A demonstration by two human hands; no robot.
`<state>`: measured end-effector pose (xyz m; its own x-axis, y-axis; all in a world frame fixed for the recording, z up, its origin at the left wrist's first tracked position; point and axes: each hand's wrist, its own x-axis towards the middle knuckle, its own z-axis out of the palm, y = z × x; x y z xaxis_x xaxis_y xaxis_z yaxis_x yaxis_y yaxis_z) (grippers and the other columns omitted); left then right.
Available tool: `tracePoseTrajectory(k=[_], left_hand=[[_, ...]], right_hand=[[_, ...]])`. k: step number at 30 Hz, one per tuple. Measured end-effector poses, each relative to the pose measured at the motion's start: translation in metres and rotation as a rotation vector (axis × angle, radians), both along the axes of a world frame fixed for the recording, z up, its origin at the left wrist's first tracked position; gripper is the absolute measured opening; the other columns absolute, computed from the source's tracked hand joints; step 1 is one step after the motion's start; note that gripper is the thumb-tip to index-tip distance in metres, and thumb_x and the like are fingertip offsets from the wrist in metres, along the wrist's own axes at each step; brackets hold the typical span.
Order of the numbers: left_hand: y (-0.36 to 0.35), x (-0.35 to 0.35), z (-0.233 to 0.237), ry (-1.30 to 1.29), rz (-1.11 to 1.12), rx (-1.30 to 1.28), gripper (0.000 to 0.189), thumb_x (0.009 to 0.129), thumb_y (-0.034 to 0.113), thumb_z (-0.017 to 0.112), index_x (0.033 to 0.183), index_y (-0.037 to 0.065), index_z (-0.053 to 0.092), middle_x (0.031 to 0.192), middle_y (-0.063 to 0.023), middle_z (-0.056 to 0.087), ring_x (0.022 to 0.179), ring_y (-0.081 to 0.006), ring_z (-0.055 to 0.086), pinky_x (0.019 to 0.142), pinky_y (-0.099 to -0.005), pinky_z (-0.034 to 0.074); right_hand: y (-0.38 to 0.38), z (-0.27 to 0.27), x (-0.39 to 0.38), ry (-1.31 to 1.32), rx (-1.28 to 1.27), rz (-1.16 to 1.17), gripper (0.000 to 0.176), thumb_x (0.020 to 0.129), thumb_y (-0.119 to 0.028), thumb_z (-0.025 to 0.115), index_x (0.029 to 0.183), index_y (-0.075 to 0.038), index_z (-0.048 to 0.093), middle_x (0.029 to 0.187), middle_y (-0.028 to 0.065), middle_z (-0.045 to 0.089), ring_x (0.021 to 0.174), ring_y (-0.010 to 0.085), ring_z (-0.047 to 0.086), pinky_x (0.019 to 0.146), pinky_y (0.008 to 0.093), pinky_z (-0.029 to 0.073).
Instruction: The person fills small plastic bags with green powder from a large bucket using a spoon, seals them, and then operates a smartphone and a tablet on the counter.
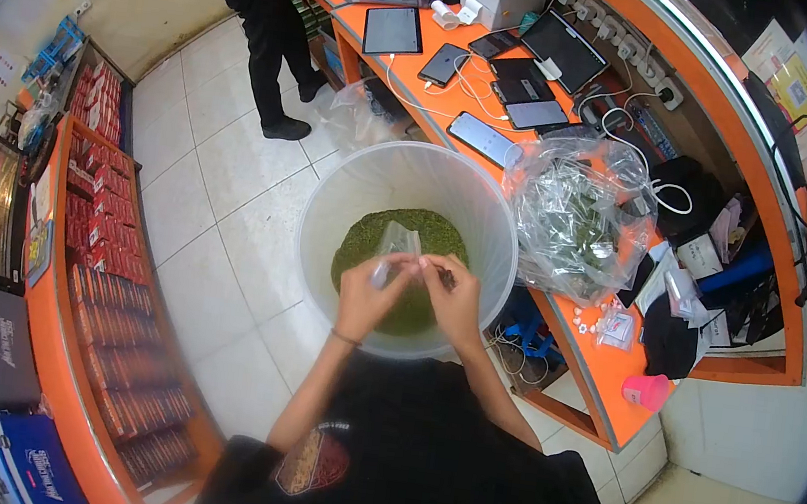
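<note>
A large translucent plastic tub (pixel 357 181) stands in front of me, with a layer of finely chopped green material (pixel 397 221) at its bottom. Over it, my left hand (pixel 368 296) and my right hand (pixel 455 304) meet with fingertips pinched on the top of a small clear plastic bag (pixel 401 241). Whether the bag holds anything cannot be made out. Something small and dark shows among my right fingers, too small to name. Right of the tub, a big clear plastic bag (pixel 579 218) with green contents lies on the orange counter (pixel 597 397).
Phones, a tablet (pixel 394 29), cables and a label printer (pixel 500 0) crowd the counter. A pink cup (pixel 646 392) stands near its corner. At left is an orange shelf (pixel 50 239) of red packs. A person in black (pixel 265 24) stands at the back.
</note>
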<state>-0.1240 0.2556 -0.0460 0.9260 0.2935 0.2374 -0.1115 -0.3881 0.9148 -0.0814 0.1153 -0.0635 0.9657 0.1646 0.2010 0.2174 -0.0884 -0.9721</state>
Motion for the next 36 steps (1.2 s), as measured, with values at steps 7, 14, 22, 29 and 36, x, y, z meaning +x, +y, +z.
tracePoseTrajectory(k=[7,14,22,29,36], left_hand=[[0.003,0.0,-0.013,0.164,-0.019,-0.103,0.019,0.086,0.018,0.072,0.094,0.001,0.073,0.079,-0.0067,0.071,0.068,-0.0084,0.061,0.063,-0.0254,0.048],[0.008,-0.007,0.0,0.314,-0.149,-0.143,0.017,0.089,0.015,0.07,0.092,-0.001,0.071,0.08,-0.004,0.07,0.072,-0.004,0.056,0.065,-0.0228,0.046],[0.009,-0.013,-0.023,0.113,-0.294,0.441,0.024,0.087,0.016,0.065,0.099,0.001,0.052,0.086,-0.0212,0.062,0.079,-0.0402,0.062,0.067,-0.0452,0.049],[0.008,-0.008,-0.028,0.147,-0.024,0.496,0.027,0.086,0.017,0.064,0.102,0.003,0.05,0.089,-0.0218,0.062,0.078,-0.0442,0.062,0.065,-0.0501,0.05],[0.003,-0.008,-0.002,0.216,0.036,0.101,0.021,0.082,0.014,0.068,0.085,0.002,0.051,0.072,-0.02,0.059,0.072,-0.0391,0.062,0.061,-0.0436,0.047]], right_hand=[[0.001,0.007,-0.009,0.068,-0.067,-0.005,0.014,0.089,-0.012,0.068,0.093,0.001,0.068,0.072,0.0047,0.056,0.06,0.0084,0.048,0.054,0.025,0.039],[-0.009,0.012,-0.003,0.016,-0.132,0.159,0.021,0.092,-0.017,0.063,0.089,0.004,0.064,0.073,0.0112,0.057,0.061,0.0175,0.053,0.058,0.0298,0.042],[-0.015,-0.003,-0.006,-0.203,-0.522,0.311,0.017,0.087,-0.012,0.06,0.089,0.004,0.055,0.088,0.0197,0.058,0.082,0.0402,0.061,0.072,0.0469,0.048],[0.002,-0.016,-0.015,-0.318,-0.713,0.069,0.013,0.085,-0.011,0.062,0.089,0.0,0.055,0.083,0.017,0.059,0.071,0.0354,0.061,0.065,0.0418,0.049],[0.01,0.012,-0.004,-0.019,-0.204,0.247,0.032,0.084,-0.002,0.063,0.109,-0.003,0.044,0.076,0.0121,0.057,0.067,0.0264,0.061,0.061,0.0368,0.048]])
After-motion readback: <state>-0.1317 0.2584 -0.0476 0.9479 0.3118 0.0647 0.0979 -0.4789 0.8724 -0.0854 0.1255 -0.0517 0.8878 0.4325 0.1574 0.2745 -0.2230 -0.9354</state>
